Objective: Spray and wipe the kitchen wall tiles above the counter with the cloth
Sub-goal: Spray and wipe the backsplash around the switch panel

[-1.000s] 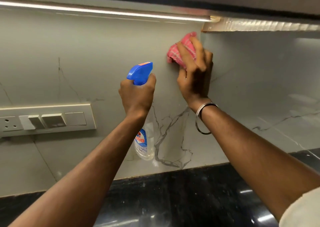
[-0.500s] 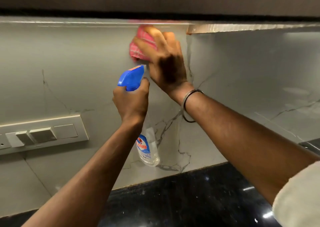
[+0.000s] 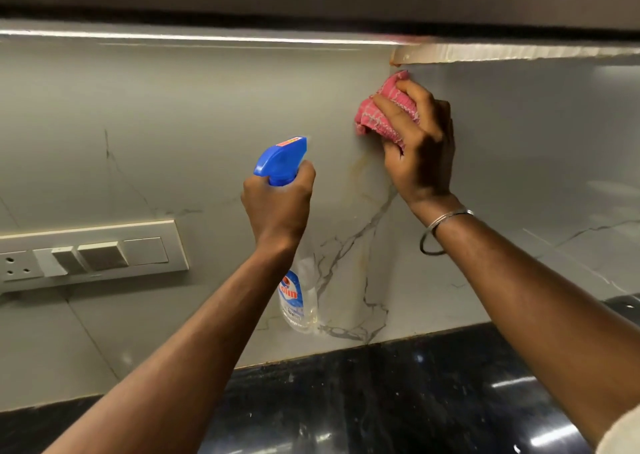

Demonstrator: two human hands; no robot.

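Observation:
My right hand (image 3: pixel 420 152) grips a bunched pink cloth (image 3: pixel 370 117) and presses it against the grey marbled wall tiles (image 3: pixel 207 107) near the inner corner, just under the cabinet's light strip. My left hand (image 3: pixel 277 207) holds a clear spray bottle (image 3: pixel 298 301) by its neck, fingers round the trigger under the blue spray head (image 3: pixel 280 159). The nozzle points at the wall to the left of the cloth. The bottle hangs below my fist with a blue label showing.
A white switch and socket panel (image 3: pixel 90 256) is set in the wall at the left. The black glossy counter (image 3: pixel 381 401) runs along the bottom. The dark cabinet underside (image 3: pixel 311 0) overhangs the tiles, with a metal trim strip (image 3: pixel 519 53) at the right.
My right hand with the cloth has moved right and down from the top edge of the wall toward the corner. The left hand with the bottle stays about where it was.

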